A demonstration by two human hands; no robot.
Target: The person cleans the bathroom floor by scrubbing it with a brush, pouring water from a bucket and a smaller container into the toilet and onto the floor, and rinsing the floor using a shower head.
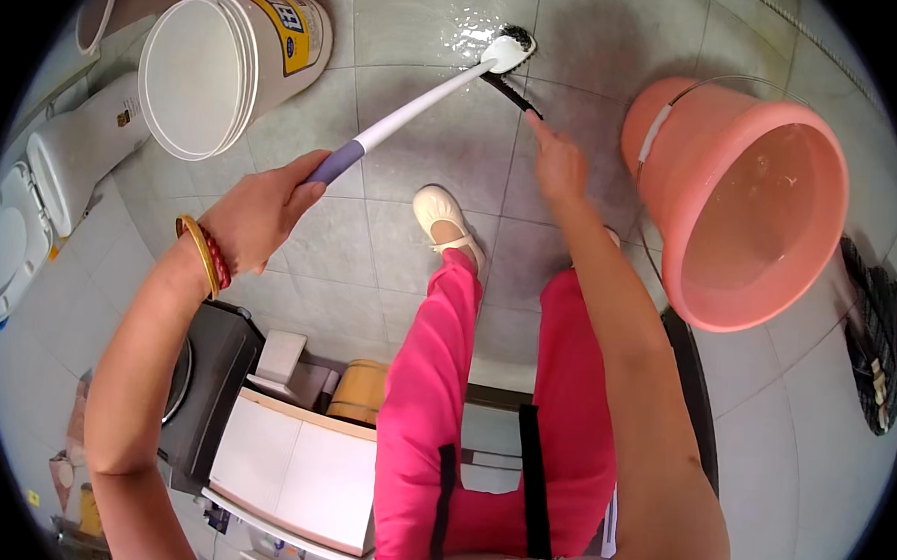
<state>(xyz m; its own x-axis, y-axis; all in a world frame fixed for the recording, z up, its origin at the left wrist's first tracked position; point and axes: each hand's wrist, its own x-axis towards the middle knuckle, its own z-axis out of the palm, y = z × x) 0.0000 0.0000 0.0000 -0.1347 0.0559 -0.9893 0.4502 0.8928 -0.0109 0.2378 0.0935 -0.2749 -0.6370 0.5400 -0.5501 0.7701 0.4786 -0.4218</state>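
My left hand (266, 207), with bangles at its wrist, is closed round the purple grip of a long-handled scrub brush (416, 108). The brush slants away to the far middle, where its white head with dark bristles is beside a wet, shiny patch of floor. In my right hand (559, 167) is a narrow black brush (514, 95), pinched at its near end. Its far end meets the underside of the scrub brush's head; whether it presses there or only overlaps in view, I cannot tell.
A pink bucket (673, 180) with cloudy water stands at the right. A white bucket (192, 79) is at the far left, near a toilet (20, 236). Grey tiles (320, 239) cover the floor. A white cabinet (295, 464) and a dark appliance (219, 385) stand close at the near left.
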